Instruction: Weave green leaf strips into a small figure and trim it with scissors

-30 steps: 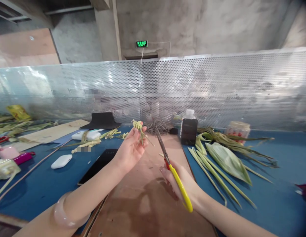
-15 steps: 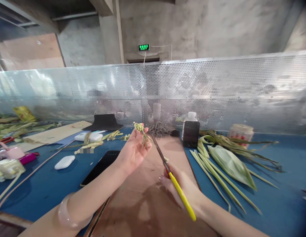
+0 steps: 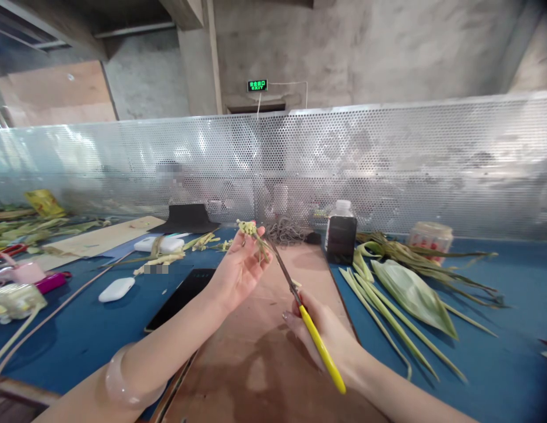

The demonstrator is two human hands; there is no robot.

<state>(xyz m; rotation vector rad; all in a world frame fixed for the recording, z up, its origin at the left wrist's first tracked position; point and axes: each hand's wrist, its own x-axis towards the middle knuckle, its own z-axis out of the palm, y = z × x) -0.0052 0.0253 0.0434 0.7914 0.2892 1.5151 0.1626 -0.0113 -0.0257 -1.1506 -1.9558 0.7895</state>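
My left hand (image 3: 240,267) is raised over the wooden board (image 3: 251,352), its fingers closed on a small woven piece of pale green plant strips (image 3: 247,228). Loose strip ends hang down across the fingers. In my right hand (image 3: 324,329) is a pair of scissors (image 3: 315,335) with yellow handles. Their long dark blades point up and left, with the tips close to the strip ends by my left fingers. The blades look closed or nearly so. Part of the handles is hidden by my right hand.
Right of the board lie green leaves (image 3: 416,296), a dark-filled bottle (image 3: 342,235) and a clear jar (image 3: 432,239). To the left are a black phone (image 3: 180,299), a white case (image 3: 117,289) and leaf scraps (image 3: 161,261). A perforated metal screen (image 3: 365,158) stands behind.
The scissors and my right hand have shifted very slightly left. The woven piece has turned a little in my left fingers. Everything else stays put.
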